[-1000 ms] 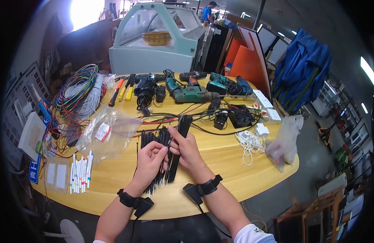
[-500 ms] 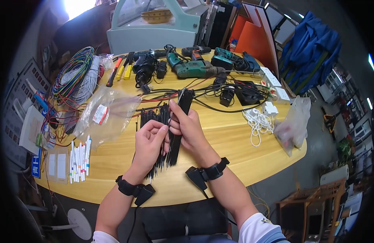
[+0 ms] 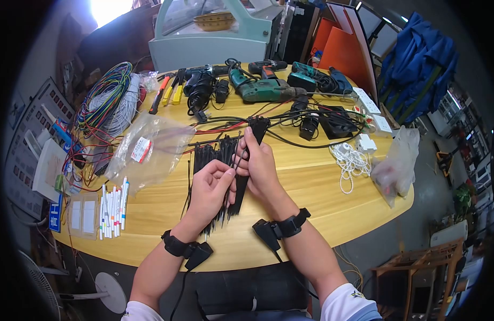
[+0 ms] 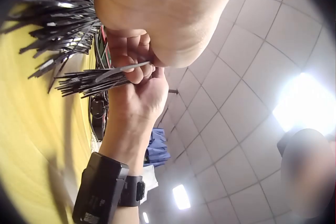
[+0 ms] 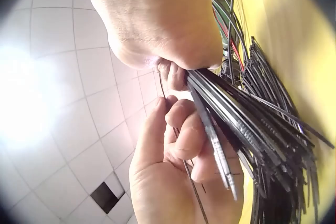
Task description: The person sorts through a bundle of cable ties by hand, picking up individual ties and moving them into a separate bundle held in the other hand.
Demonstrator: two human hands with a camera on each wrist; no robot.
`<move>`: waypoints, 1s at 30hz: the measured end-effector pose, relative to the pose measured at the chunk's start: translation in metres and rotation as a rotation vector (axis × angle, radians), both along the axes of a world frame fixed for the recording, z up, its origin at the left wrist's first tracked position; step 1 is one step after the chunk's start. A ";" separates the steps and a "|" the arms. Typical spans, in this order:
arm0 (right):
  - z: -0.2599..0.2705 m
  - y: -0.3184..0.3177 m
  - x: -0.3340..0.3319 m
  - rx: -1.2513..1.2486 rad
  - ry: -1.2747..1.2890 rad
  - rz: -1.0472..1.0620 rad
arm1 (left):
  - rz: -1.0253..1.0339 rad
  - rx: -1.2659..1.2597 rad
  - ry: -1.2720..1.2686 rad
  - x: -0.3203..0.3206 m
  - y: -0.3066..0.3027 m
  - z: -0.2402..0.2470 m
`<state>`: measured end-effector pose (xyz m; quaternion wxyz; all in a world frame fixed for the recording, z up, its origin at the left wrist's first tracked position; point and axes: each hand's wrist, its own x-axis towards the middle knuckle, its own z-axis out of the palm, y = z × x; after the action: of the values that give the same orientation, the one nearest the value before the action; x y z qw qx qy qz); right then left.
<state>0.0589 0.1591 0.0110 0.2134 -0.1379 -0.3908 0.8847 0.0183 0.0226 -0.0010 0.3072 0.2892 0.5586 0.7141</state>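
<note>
My right hand (image 3: pixel 262 167) grips a thick bundle of black cable ties (image 3: pixel 259 126), its thumb pointing up along it. Close beside it, my left hand (image 3: pixel 210 187) pinches a single cable tie (image 5: pixel 194 190) between thumb and fingers; in the right wrist view this thin strip runs across the left palm. Both hands are nearly together, fingertips facing. On the table, left of the held bundle and partly behind my left hand, lies a pile of loose black cable ties (image 3: pixel 205 153). In the left wrist view the bundle's tail ends (image 4: pixel 89 82) fan out below my right hand.
Behind the hands run black cables (image 3: pixel 289 121), with a green power drill (image 3: pixel 268 90) beyond. At left are a clear plastic bag (image 3: pixel 161 155), marker pens (image 3: pixel 113 211) and coiled wires (image 3: pixel 105 104). White beaded cord (image 3: pixel 348 166) and a tied plastic bag (image 3: pixel 399 166) lie at right.
The head view has tilted down, then swung slightly left. My hands stay close together over the cable ties, and a single tie now shows upright between them.
</note>
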 end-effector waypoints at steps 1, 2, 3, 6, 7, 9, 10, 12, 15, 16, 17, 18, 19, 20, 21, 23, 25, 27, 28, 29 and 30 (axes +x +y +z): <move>-0.001 0.000 0.000 0.011 -0.013 -0.007 | 0.001 -0.003 -0.005 0.001 0.000 0.001; -0.001 0.000 0.000 0.025 -0.023 -0.013 | 0.002 -0.004 -0.007 0.001 0.000 0.002; 0.001 0.000 -0.001 0.018 -0.031 -0.015 | -0.001 -0.012 -0.003 0.000 0.000 0.003; 0.002 -0.001 0.000 0.008 -0.032 -0.022 | -0.013 -0.024 0.010 0.002 -0.001 0.004; 0.001 0.000 0.000 0.011 -0.023 -0.017 | -0.014 -0.031 0.002 0.003 -0.002 0.005; 0.001 0.001 0.001 0.017 -0.011 -0.007 | -0.021 -0.032 0.005 0.002 -0.002 0.004; 0.002 0.000 0.001 0.030 -0.021 -0.011 | -0.020 -0.023 -0.005 0.001 -0.002 0.005; 0.000 0.001 0.000 0.031 -0.010 -0.017 | -0.022 -0.011 -0.031 0.002 -0.002 0.005; 0.004 -0.002 0.000 0.047 -0.029 -0.043 | -0.028 0.000 -0.038 0.003 -0.001 0.004; 0.005 -0.003 0.001 0.052 -0.043 -0.054 | -0.035 -0.009 -0.035 0.003 -0.002 0.004; 0.004 -0.004 0.001 0.047 -0.038 -0.041 | -0.043 -0.018 -0.031 0.003 -0.003 0.004; 0.003 -0.002 0.001 0.042 -0.031 -0.029 | -0.053 -0.026 -0.025 0.002 -0.003 0.004; 0.003 -0.002 0.001 0.038 -0.025 -0.017 | -0.053 -0.030 -0.022 0.003 -0.003 0.004; 0.004 -0.001 0.001 0.055 -0.057 -0.024 | -0.054 -0.034 -0.019 0.003 -0.002 0.003; 0.007 -0.002 0.002 0.073 -0.088 -0.029 | -0.053 -0.039 -0.016 0.003 -0.002 0.002; 0.005 -0.002 0.001 0.077 -0.100 -0.040 | -0.050 -0.032 -0.016 0.003 -0.001 0.001; -0.001 0.000 -0.001 0.054 -0.061 -0.053 | -0.042 -0.023 -0.014 0.003 -0.001 0.000; -0.001 0.001 0.001 0.021 -0.030 -0.010 | -0.043 -0.013 -0.014 0.002 -0.001 -0.001; 0.002 0.002 0.002 0.006 -0.017 0.019 | -0.045 -0.005 -0.016 0.002 -0.001 -0.002; 0.004 0.003 0.003 -0.009 -0.004 0.047 | -0.046 0.002 -0.017 0.001 -0.001 -0.002; 0.005 0.002 0.004 -0.013 -0.013 0.044 | -0.052 -0.008 -0.015 0.001 -0.001 -0.002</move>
<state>0.0631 0.1607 0.0162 0.1905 -0.1364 -0.3894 0.8908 0.0195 0.0212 -0.0032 0.3311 0.2970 0.5513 0.7059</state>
